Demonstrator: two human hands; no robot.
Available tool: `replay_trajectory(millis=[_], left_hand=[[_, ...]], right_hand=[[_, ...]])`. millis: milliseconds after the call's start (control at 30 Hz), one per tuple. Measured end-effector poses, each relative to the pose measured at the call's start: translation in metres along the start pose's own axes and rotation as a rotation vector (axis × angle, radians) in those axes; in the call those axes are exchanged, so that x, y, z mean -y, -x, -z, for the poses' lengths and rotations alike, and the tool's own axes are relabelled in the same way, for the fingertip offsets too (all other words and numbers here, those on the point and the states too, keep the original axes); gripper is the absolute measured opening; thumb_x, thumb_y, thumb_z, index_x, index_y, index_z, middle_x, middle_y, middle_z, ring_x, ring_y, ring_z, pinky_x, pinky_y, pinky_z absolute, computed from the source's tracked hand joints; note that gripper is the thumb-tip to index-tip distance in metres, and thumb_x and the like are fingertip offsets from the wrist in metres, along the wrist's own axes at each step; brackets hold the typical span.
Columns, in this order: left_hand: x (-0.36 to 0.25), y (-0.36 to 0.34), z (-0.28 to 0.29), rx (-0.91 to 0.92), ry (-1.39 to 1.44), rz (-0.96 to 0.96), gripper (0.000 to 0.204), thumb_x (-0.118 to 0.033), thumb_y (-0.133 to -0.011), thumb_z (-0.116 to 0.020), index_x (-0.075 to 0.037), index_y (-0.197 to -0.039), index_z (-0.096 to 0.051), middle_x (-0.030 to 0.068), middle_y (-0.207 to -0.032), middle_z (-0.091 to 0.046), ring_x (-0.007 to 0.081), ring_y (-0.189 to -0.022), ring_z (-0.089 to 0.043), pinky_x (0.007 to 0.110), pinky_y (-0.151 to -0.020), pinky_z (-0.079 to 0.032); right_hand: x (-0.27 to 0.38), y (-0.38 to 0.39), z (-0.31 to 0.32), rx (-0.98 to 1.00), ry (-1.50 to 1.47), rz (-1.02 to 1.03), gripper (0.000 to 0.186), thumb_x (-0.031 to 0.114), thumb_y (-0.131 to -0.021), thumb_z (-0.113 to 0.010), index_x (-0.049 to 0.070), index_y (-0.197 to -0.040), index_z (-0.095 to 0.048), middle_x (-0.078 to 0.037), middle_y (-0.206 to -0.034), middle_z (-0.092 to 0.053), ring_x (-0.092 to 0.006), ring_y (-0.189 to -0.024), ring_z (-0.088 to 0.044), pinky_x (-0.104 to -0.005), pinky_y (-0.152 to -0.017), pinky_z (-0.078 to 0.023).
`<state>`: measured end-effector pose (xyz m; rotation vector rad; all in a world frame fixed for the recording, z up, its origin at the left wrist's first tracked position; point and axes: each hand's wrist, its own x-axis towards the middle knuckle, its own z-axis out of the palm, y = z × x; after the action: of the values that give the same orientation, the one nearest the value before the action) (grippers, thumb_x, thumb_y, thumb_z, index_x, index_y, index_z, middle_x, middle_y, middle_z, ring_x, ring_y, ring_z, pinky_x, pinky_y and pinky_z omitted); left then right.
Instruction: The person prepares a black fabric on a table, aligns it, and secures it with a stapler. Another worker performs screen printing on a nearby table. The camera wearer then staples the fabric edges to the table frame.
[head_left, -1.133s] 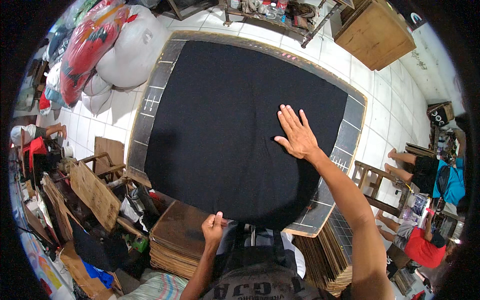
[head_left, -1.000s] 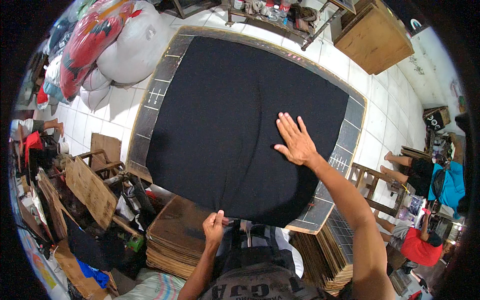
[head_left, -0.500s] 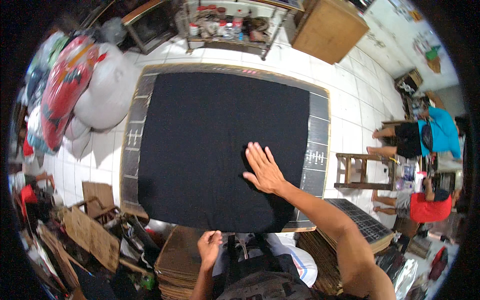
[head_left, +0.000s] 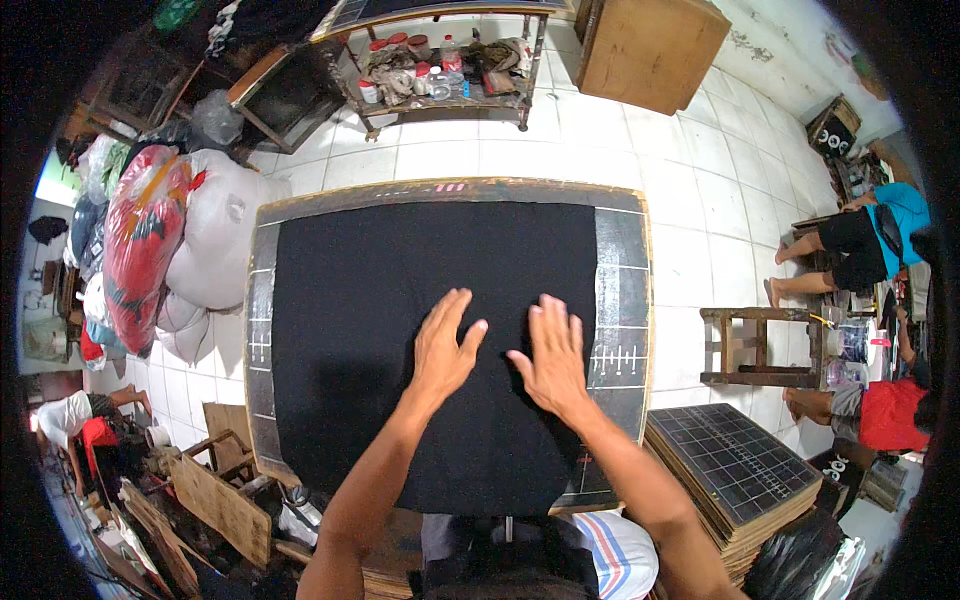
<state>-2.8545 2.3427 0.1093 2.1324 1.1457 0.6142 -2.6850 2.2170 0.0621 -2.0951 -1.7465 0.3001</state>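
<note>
A black cloth (head_left: 400, 250) lies spread over a dark board (head_left: 262, 330) with white grid marks and pale worn edges. My left hand (head_left: 440, 350) is on the cloth left of centre, fingers stretched out and thumb apart, holding nothing. My right hand (head_left: 550, 365) lies to its right, also flat with fingers spread, holding nothing. The cloth has faint creases and reaches down to the board's near edge, just above my body.
Stuffed plastic bags (head_left: 140, 250) pile at left, above loose wooden boards (head_left: 220, 500). Gridded boards (head_left: 730, 460) are stacked at lower right beside a wooden stool (head_left: 760, 350). A cluttered rack (head_left: 445, 110) stands beyond. Co-workers in blue (head_left: 900, 230), red (head_left: 890, 415) and white (head_left: 70, 415) occupy both sides.
My left hand has left the cloth's near edge and moved up onto its middle, opening out. My right hand remains flat on the right half. The camera's view has shifted.
</note>
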Motion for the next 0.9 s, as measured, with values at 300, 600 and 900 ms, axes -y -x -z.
replay_trajectory(millis=[300,600,900], left_hand=[[-0.001,-0.086,-0.014,-0.025,0.100,0.090,0.052,-0.033,-0.098,-0.063,-0.001,-0.138,-0.055,0.0233,-0.144,-0.052,0.0374,-0.136,-0.049,0.047,-0.112,-0.040],[0.006,-0.104,-0.024,-0.018,0.143,0.023,0.052,-0.026,-0.096,-0.067,-0.001,-0.140,-0.054,0.0246,-0.146,-0.051,0.0362,-0.139,-0.048,0.045,-0.114,-0.039],[-0.035,-0.166,-0.099,0.391,-0.106,-0.662,0.060,-0.030,-0.100,-0.053,0.000,-0.150,-0.039,0.0167,-0.161,-0.032,0.0309,-0.152,-0.025,0.053,-0.123,-0.018]], right_hand=[[-0.091,-0.208,0.031,0.441,0.222,0.754,0.083,0.063,-0.101,-0.033,0.005,-0.160,-0.018,-0.012,-0.168,-0.012,-0.0255,-0.156,-0.008,-0.0465,-0.127,-0.005],[-0.101,-0.227,0.023,0.395,0.272,0.724,0.088,0.068,-0.099,-0.034,0.006,-0.159,-0.021,-0.012,-0.168,-0.014,-0.0263,-0.156,-0.010,-0.0500,-0.127,-0.006],[-0.029,-0.057,0.017,-0.518,-0.127,-0.303,0.045,0.018,-0.086,-0.072,0.001,-0.126,-0.060,-0.019,-0.129,-0.057,-0.0379,-0.119,-0.053,-0.0493,-0.102,-0.040]])
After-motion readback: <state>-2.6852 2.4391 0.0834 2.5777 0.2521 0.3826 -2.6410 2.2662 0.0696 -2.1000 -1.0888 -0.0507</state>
